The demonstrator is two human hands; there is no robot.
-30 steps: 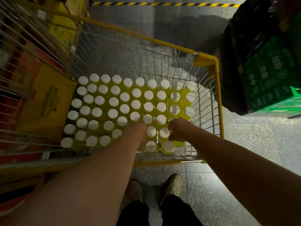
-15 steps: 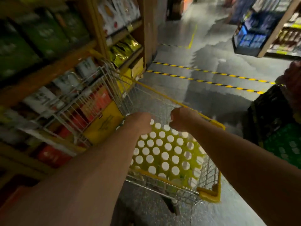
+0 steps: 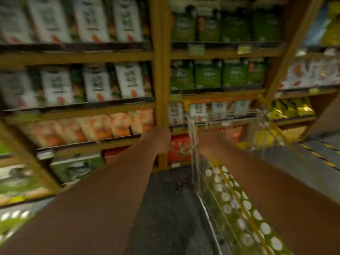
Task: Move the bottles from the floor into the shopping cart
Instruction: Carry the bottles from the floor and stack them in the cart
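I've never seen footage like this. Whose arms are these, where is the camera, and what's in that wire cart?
No machine here: these are a person's bare arms, filmed by one camera worn on the head, looking forward and down. The left hand and right hand reach forward, fingers curled; the blur hides whether either holds anything. At lower right stands a wire shopping cart with yellow trim, packed with yellow-green bottles with round white caps. Behind are wooden shop shelves of packets, above a dark speckled floor.
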